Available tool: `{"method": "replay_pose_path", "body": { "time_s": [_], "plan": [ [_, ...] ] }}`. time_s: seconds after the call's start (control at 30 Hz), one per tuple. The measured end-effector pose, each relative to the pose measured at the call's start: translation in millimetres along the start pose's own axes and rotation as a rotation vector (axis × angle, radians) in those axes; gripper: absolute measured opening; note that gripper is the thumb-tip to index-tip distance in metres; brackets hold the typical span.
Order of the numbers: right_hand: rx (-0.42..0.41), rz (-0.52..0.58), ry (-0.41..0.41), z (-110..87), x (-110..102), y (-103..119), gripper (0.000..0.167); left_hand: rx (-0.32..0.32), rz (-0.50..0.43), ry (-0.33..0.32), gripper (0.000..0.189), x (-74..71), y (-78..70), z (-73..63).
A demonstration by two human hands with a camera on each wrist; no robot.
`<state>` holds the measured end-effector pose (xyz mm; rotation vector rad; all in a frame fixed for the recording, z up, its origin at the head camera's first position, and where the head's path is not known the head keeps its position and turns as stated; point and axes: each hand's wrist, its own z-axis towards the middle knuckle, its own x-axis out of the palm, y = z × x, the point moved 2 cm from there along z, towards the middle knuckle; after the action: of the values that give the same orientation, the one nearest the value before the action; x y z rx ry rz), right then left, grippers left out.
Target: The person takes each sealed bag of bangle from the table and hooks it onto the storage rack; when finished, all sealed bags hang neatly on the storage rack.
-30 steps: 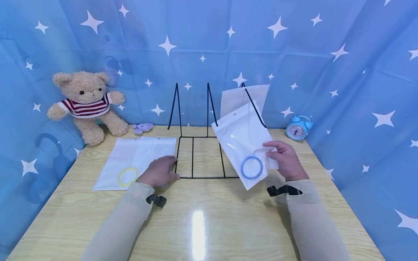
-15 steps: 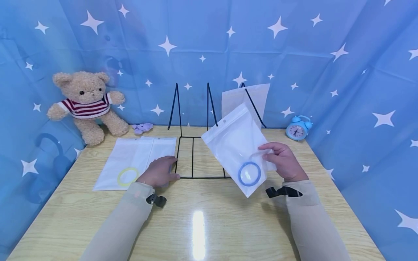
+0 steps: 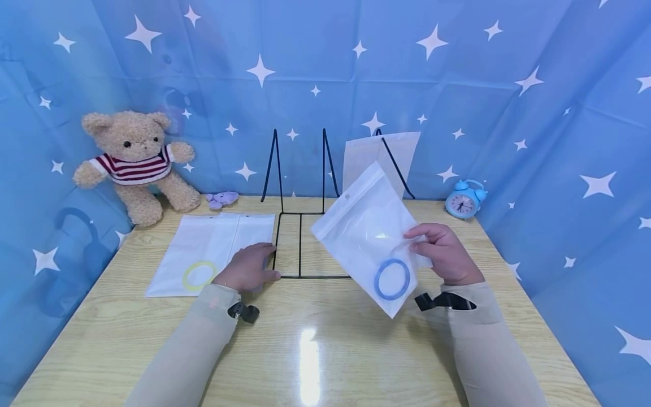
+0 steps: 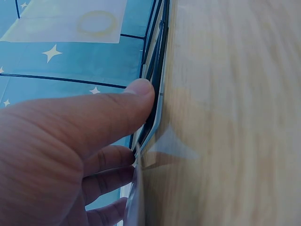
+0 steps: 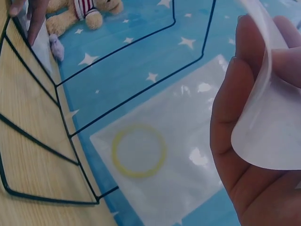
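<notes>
My right hand (image 3: 445, 254) pinches a white zip bag (image 3: 351, 217) by its right edge, between thumb and fingers. The bag hangs tilted over the right part of a black wire rack (image 3: 300, 243), a blue ring (image 3: 392, 279) showing at its lower corner. Behind it another white bag (image 3: 358, 150) stands in the rack's rightmost section; the right wrist view shows its yellow ring (image 5: 138, 151). At the rack's left front corner, my left hand (image 3: 246, 268) holds the wire with thumb and fingers. In the left wrist view the thumb (image 4: 136, 96) presses the wire.
Two white zip bags (image 3: 190, 240) overlap on the table left of the rack, one with a yellow ring (image 3: 199, 275), partly under my left hand. A teddy bear (image 3: 134, 152), a small purple plush (image 3: 222, 199) and a blue alarm clock (image 3: 464, 199) stand along the starry curtain (image 3: 305, 51).
My right hand has drawn the held bag down and a little left, away from the upright wires, and tilted it further. The left hand has stayed at the rack's corner.
</notes>
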<state>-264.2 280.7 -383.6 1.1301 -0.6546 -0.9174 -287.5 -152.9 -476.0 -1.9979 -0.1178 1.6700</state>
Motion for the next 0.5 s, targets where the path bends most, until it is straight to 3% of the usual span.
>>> {"method": "replay_pose_path", "body": {
  "time_s": [0.27,0.5],
  "plan": [
    [-0.059,-0.038,0.034,0.2,10,8,0.05,-0.006,-0.005,-0.005,0.074,-1.1,-0.8,-0.7],
    [0.001,-0.155,-0.034,-1.8,14,9,0.045,-0.005,0.002,-0.003,0.074,-0.7,-1.0,0.0]
  ]
}}
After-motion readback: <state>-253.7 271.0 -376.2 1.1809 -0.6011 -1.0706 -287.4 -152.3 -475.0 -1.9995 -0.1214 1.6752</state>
